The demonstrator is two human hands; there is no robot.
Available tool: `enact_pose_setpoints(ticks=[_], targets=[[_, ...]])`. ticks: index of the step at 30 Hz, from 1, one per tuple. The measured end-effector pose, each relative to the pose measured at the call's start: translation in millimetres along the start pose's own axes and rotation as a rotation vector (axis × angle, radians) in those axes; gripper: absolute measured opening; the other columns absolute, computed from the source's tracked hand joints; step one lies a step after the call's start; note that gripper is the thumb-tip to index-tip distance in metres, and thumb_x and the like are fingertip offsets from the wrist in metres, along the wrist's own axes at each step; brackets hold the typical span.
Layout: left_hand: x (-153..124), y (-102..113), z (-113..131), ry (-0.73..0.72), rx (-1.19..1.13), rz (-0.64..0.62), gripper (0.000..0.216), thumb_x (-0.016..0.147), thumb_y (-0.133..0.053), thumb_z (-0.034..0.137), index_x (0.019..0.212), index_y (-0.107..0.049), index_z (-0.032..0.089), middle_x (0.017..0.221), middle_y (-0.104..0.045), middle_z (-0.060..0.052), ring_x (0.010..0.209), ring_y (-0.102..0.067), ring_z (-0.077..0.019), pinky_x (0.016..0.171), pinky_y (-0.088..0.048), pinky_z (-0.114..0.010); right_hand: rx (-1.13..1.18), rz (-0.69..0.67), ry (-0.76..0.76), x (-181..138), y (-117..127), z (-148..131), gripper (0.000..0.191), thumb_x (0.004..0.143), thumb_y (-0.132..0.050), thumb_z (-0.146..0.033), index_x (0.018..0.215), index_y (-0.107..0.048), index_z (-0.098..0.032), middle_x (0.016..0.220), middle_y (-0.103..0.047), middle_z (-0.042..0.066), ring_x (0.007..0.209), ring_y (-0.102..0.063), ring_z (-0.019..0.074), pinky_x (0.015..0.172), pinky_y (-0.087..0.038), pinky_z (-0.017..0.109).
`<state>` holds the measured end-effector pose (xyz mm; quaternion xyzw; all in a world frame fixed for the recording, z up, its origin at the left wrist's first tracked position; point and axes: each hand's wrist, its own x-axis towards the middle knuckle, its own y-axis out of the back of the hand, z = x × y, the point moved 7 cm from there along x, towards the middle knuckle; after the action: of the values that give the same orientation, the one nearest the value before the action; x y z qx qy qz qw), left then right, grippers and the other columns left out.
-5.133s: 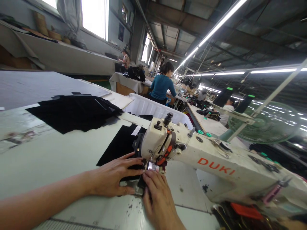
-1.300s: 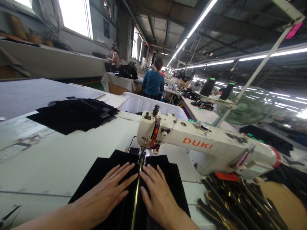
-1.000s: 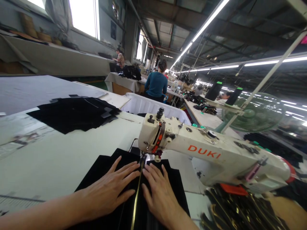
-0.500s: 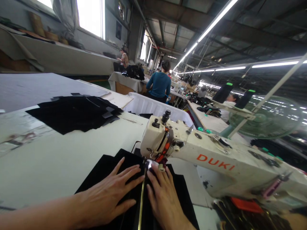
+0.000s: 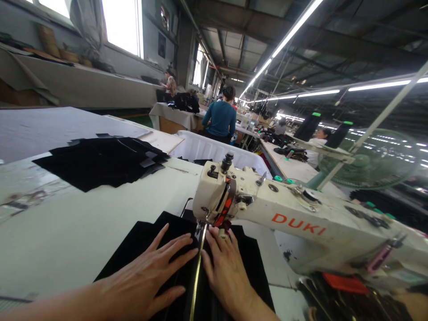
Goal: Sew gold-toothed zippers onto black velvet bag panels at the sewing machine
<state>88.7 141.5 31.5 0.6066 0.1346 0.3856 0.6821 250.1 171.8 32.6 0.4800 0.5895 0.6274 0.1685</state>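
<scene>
Where the needle end of the white sewing machine (image 5: 264, 205) is set over the pale tabletop (image 5: 76, 232), a black fabric piece (image 5: 183, 276) is spread beneath both hands and is seen past them to the left, to the right and in the gap between. Down its middle a gold zipper strip (image 5: 197, 276) is laid from the near edge of the view up to the machine's head, so that it is flanked by the two hands. On its left, the left hand (image 5: 150, 271) is placed palm down on the fabric, with the fingers fanned apart and the thumb extended toward the strip; nothing is seen pinched by it. On its right, the right hand (image 5: 227, 272) is likewise laid flat, its fingers stretched out but held closer together, its fingertips just beneath the machine's head; whether the strip is touched by its thumb cannot be told. Farther left, well apart from the hands, a stack of black pieces (image 5: 103, 160) is laid on the tabletop. At the near right, a red object (image 5: 346, 283) is blurred. Beyond the machine a white bin (image 5: 217, 148) is placed.
</scene>
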Motion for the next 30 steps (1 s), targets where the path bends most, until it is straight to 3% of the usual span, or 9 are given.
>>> enact_pose_setpoints(ticks=[5, 7, 11, 17, 24, 30], targets=[[-11.2, 3.4, 4.5, -0.004, 0.015, 0.047, 0.074, 0.099, -0.061, 0.044, 0.161, -0.025, 0.030, 0.158, -0.045, -0.010, 0.141, -0.047, -0.0375, 0.115, -0.032, -0.067, 0.059, -0.020, 0.043, -3.3, 11.7, -7.3, 0.025, 0.097, -0.063, -0.023, 0.121, -0.069, -0.021, 0.118, -0.072, 0.008, 0.105, -0.068, 0.0281, 0.097, -0.058, 0.048], [-10.8, 2.2, 4.5, -0.014, 0.031, 0.042, 0.073, 0.099, -0.060, 0.045, 0.161, -0.025, 0.029, 0.158, -0.045, -0.010, 0.141, -0.047, -0.0375, 0.114, -0.033, -0.066, 0.080, -0.027, 0.076, -7.8, 14.1, -11.5, 0.026, 0.097, -0.062, -0.022, 0.122, -0.069, -0.020, 0.117, -0.073, 0.008, 0.104, -0.069, 0.0260, 0.094, -0.060, 0.042], [-6.9, -1.1, 3.5, -0.026, 0.053, -0.013, 0.067, 0.101, -0.057, 0.045, 0.160, -0.029, 0.029, 0.159, -0.043, -0.010, 0.142, -0.045, -0.0384, 0.112, -0.035, -0.067, 0.009, 0.046, 0.155, -17.1, 17.2, -18.8, 0.035, 0.102, -0.055, -0.031, 0.133, -0.066, -0.018, 0.129, -0.071, 0.009, 0.116, -0.067, 0.0290, 0.099, -0.059, 0.044], [3.2, -5.3, -0.6, -0.014, 0.033, -0.088, 0.064, 0.104, -0.051, 0.043, 0.161, -0.023, 0.032, 0.160, -0.041, -0.008, 0.145, -0.041, -0.0353, 0.114, -0.027, -0.069, -0.052, 0.166, 0.196, -18.6, 22.3, -22.8, 0.036, 0.105, -0.047, -0.032, 0.127, -0.070, -0.016, 0.124, -0.074, 0.006, 0.111, -0.071, 0.0268, 0.096, -0.062, 0.041], [-1.7, -11.7, -4.0, -0.017, 0.015, -0.054, 0.070, 0.103, -0.055, 0.038, 0.163, -0.018, 0.032, 0.163, -0.035, -0.005, 0.146, -0.040, -0.0289, 0.123, -0.010, -0.058, -0.017, 0.168, 0.173, -18.4, 18.0, -21.7, 0.035, 0.105, -0.048, -0.032, 0.127, -0.069, -0.015, 0.125, -0.073, 0.007, 0.113, -0.070, 0.0251, 0.102, -0.058, 0.040], [-3.7, -15.5, -6.4, -0.022, 0.032, -0.034, 0.072, 0.102, -0.057, 0.039, 0.163, -0.018, 0.031, 0.163, -0.035, -0.005, 0.146, -0.041, -0.0266, 0.125, -0.009, -0.053, 0.032, 0.223, 0.126, -20.0, 13.6, -19.5, 0.033, 0.105, -0.049, -0.034, 0.125, -0.070, -0.018, 0.122, -0.074, 0.005, 0.112, -0.070, 0.0244, 0.105, -0.056, 0.040]])
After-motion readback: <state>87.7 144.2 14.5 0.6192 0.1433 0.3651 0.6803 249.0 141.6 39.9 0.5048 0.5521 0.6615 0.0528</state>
